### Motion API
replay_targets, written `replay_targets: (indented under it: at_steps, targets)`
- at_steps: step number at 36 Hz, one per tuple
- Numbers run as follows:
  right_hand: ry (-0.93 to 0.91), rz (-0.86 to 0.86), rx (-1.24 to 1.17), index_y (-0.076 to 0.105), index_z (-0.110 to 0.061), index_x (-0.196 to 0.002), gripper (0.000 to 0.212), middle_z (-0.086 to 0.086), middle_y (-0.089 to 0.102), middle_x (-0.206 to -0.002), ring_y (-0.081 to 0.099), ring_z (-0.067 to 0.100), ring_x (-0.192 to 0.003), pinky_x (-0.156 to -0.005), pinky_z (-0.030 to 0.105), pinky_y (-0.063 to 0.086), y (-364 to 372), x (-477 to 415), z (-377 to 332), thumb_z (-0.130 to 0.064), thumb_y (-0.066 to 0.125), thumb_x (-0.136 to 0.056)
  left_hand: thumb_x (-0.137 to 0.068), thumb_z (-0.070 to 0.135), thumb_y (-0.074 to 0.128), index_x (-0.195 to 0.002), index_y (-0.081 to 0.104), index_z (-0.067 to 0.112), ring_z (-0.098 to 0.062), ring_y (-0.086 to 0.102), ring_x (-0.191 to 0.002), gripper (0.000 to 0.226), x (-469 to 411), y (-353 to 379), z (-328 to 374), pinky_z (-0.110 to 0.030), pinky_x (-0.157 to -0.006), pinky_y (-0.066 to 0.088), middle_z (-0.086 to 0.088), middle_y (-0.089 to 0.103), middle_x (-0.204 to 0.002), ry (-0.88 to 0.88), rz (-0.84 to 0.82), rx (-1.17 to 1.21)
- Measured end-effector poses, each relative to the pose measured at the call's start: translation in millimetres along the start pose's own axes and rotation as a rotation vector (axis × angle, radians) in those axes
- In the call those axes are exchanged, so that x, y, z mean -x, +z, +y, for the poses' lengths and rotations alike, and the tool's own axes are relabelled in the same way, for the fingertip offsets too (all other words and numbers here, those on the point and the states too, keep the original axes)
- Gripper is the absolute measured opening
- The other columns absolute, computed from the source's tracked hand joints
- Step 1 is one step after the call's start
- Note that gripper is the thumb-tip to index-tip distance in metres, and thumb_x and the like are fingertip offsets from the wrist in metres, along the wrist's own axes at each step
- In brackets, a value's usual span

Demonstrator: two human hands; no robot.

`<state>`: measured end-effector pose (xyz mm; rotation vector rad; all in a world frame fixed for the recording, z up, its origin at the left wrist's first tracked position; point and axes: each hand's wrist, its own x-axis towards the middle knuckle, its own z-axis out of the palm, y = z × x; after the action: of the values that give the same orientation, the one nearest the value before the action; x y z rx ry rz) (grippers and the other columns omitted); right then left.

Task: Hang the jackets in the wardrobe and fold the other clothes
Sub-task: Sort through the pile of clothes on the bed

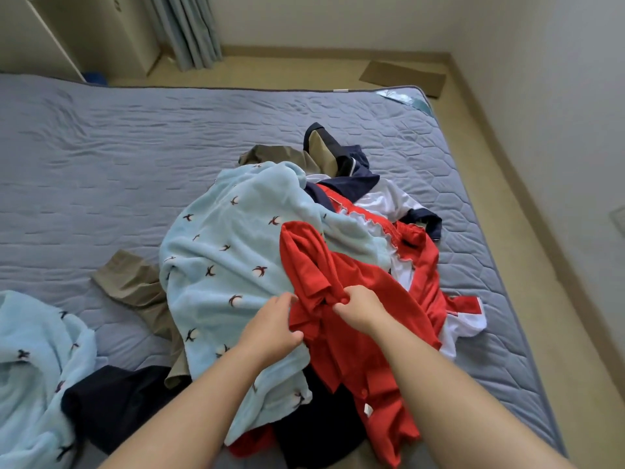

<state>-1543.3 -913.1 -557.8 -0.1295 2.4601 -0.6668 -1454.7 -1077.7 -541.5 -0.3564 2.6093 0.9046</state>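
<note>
Currently both hands on red shirt point(341, 319), near centre of clothes pile on bed point(101, 157). Left hand point(270, 328) closed on shirt's left edge, thumb on top, fingers tucked under fabric. Right hand point(360, 308) fisted around a bunched fold just beside it, knuckles up; hands close together, not touching. Shirt draped over top of pile, one part running far-left of the hands, remainder trailing near and right past right forearm; small white tag visible on near portion.

Directly left of hands: light blue fleece garment point(230, 252) with small dark bird motifs, spread over left half of pile, touching shirt under left hand. Second light blue fleece piece point(37, 360), same print, at near-left edge of bed, apart from pile. Khaki trousers point(132, 286) protruding from under fleece toward left; further khaki fabric at far side of pile. Dark navy garment point(111, 401) near-left, between the two fleece pieces; more navy under shirt at near edge. Red-and-white jacket point(389, 225), glossy fabric, right of and beyond hands, partly under shirt. Navy-and-tan jacket point(334, 157) at far end of pile, well apart from hands.

Bed covered with grey-blue quilted sheet. Beyond bed: tan floor point(304, 69), flat cardboard piece point(402, 77) at far right, grey curtain point(186, 28) and pale wardrobe point(84, 32) at far left.
</note>
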Motion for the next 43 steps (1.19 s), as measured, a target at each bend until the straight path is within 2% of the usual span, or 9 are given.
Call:
replay_targets:
  at_steps: [6, 11, 16, 20, 26, 30, 37, 41, 43]
  targets:
    - [-0.229, -0.122, -0.539, 0.059, -0.015, -0.096, 0.015, -0.002, 0.056, -0.076, 0.051, 0.011, -0.069, -0.065, 0.023, 0.044, -43, 39, -21, -0.003, 0.051, -0.091, -0.066, 0.021, 0.081, -0.152, 0.013, 0.028, -0.006, 0.028, -0.136, 0.109, 12, -16, 21, -0.021, -0.11, 0.026, 0.01, 0.029, -0.143, 0.154, 0.052, 0.254]
    - [-0.384, -0.099, -0.76, 0.06, -0.013, -0.108, 0.017, 0.004, 0.065, -0.092, 0.061, 0.009, -0.08, -0.076, 0.021, 0.051, -102, 81, -73, -0.012, 0.061, -0.091, -0.074, 0.005, 0.071, -0.11, 0.06, 0.024, -0.016, 0.063, -0.1, 0.042, 27, -52, 71, -0.032, -0.09, 0.049, 0.001, 0.068, -0.107, 0.153, 0.014, 0.685]
    - [-0.387, -0.13, -0.717, 0.045, -0.018, -0.131, 0.053, 0.008, 0.061, -0.124, 0.062, 0.015, -0.11, -0.094, 0.032, 0.052, -155, 112, -94, -0.02, 0.071, -0.084, -0.087, 0.01, 0.058, -0.089, 0.057, 0.014, -0.018, 0.058, -0.077, 0.004, 52, -112, 104, -0.036, -0.075, 0.049, -0.007, 0.064, -0.081, 0.18, 0.102, 0.873]
    - [-0.374, -0.35, -0.671, 0.047, -0.026, -0.132, 0.06, 0.003, 0.062, -0.123, 0.062, 0.018, -0.111, -0.098, 0.037, 0.049, -162, 138, -105, -0.011, 0.074, -0.08, -0.098, 0.011, 0.047, -0.084, 0.052, 0.02, -0.008, 0.052, -0.054, 0.018, 73, -163, 120, -0.02, -0.05, 0.044, -0.002, 0.057, -0.069, 0.139, 0.116, 0.934]
    - [-0.496, -0.107, -0.662, 0.065, -0.011, -0.101, 0.015, 0.007, 0.071, -0.1, 0.067, 0.018, -0.092, -0.088, 0.037, 0.053, -171, 184, -159, -0.005, 0.065, -0.087, -0.089, 0.033, 0.064, -0.103, 0.054, 0.026, 0.005, 0.06, -0.076, 0.018, 121, -227, 131, -0.011, -0.066, 0.045, 0.014, 0.062, -0.088, 0.281, 0.169, 0.569]
    - [-0.454, -0.074, -0.583, 0.059, -0.008, -0.086, 0.012, 0.0, 0.065, -0.076, 0.059, 0.014, -0.072, -0.071, 0.033, 0.049, -186, 213, -196, -0.014, 0.07, -0.084, -0.086, 0.025, 0.068, -0.107, 0.059, 0.011, -0.023, 0.063, -0.094, 0.026, 159, -277, 134, -0.033, -0.08, 0.045, -0.006, 0.068, -0.1, 0.349, 0.386, 0.205]
    - [-0.782, 0.228, -0.085, 0.028, -0.031, -0.145, 0.1, -0.001, 0.038, -0.139, 0.035, 0.011, -0.126, -0.103, 0.029, 0.031, -235, 267, -264, -0.031, 0.085, -0.063, -0.096, 0.034, 0.051, -0.099, 0.059, 0.013, -0.036, 0.062, -0.087, 0.022, 232, -360, 149, -0.038, -0.065, 0.043, -0.01, 0.069, -0.092, 0.561, 0.604, -0.421]
    - [-0.882, 0.187, -0.073, 0.058, -0.038, -0.086, 0.028, -0.016, 0.062, -0.081, 0.056, 0.001, -0.075, -0.069, 0.02, 0.041, -250, 302, -314, -0.022, 0.078, -0.076, -0.099, 0.031, 0.045, -0.102, 0.063, 0.013, -0.034, 0.062, -0.078, 0.025, 278, -408, 162, -0.036, -0.063, 0.041, -0.007, 0.069, -0.087, 0.705, 0.694, -0.618]
    - [-0.937, 0.213, -0.107, 0.055, -0.041, -0.075, 0.028, -0.02, 0.057, -0.068, 0.053, -0.005, -0.063, -0.06, 0.01, 0.037, -252, 315, -333, -0.019, 0.07, -0.084, -0.1, 0.034, 0.043, -0.101, 0.062, 0.012, -0.034, 0.061, -0.076, 0.029, 296, -427, 161, -0.037, -0.064, 0.042, -0.007, 0.067, -0.084, 0.686, 0.715, -0.637]
